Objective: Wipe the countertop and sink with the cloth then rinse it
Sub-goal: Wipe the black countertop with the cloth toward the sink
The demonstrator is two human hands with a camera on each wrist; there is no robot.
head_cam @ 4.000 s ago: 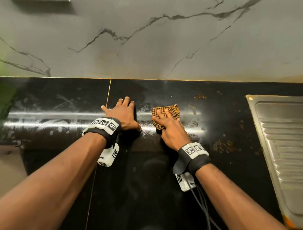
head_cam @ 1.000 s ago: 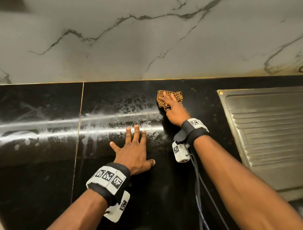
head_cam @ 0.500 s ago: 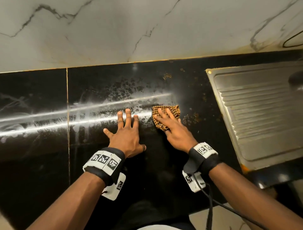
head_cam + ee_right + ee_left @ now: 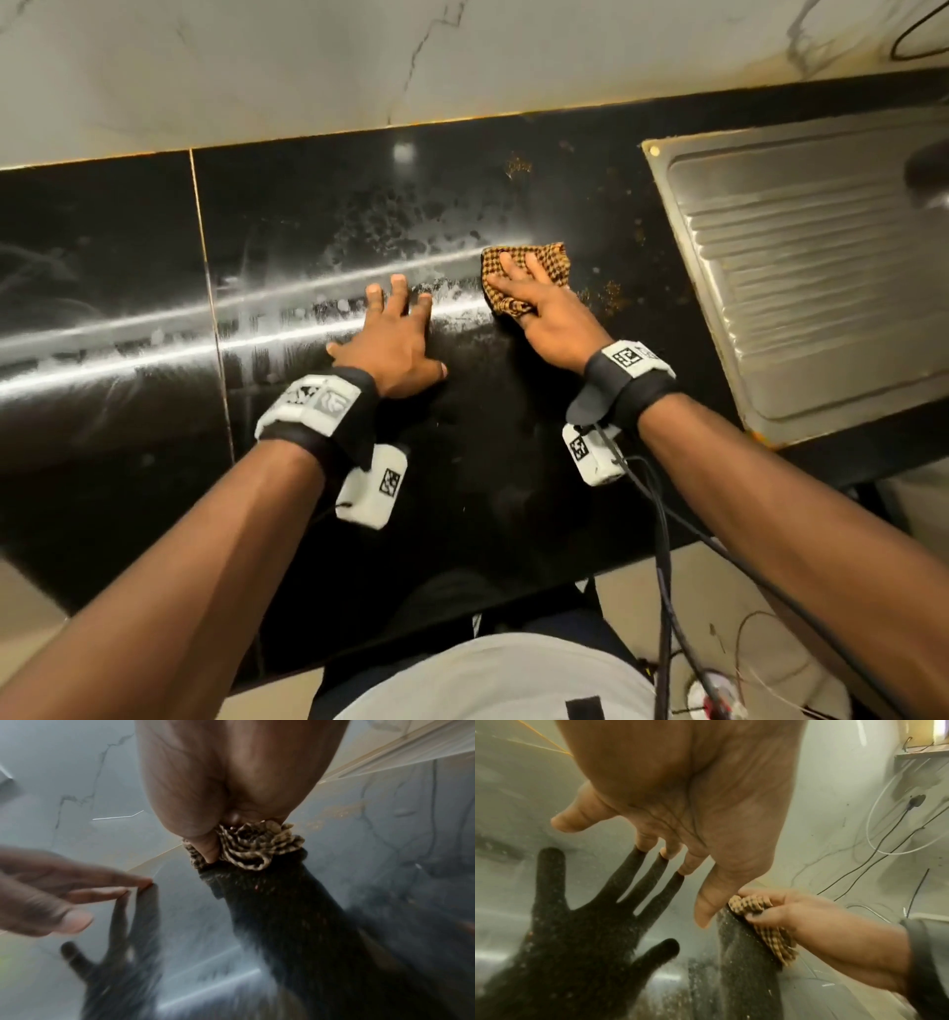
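A brown-and-black checked cloth (image 4: 553, 258) lies bunched on the glossy black countertop (image 4: 308, 205). My right hand (image 4: 544, 318) presses on it, fingers over the top and thumb tucked into its folds. The right wrist view shows the cloth (image 4: 257, 845) crumpled under that hand (image 4: 218, 780). Just left of it, my left hand (image 4: 395, 334) rests flat on the counter with straight, spread fingers and holds nothing. In the left wrist view the left hand (image 4: 680, 801) hovers palm-down, with the right hand (image 4: 808, 919) gripping the cloth (image 4: 770, 933) beside it. The steel sink drainboard (image 4: 801, 267) lies to the right.
Wet smears (image 4: 359, 288) streak the counter to the left of the cloth. Yellow-brown stains (image 4: 611, 303) sit just right of the cloth and others (image 4: 518, 167) near the marble wall (image 4: 359, 61). Cables (image 4: 667, 565) hang from my right wrist past the counter's front edge.
Over the last second my right hand has dragged the cloth from beside the wall back towards me, to beside my left fingertips. The left hand stays flat on the counter.
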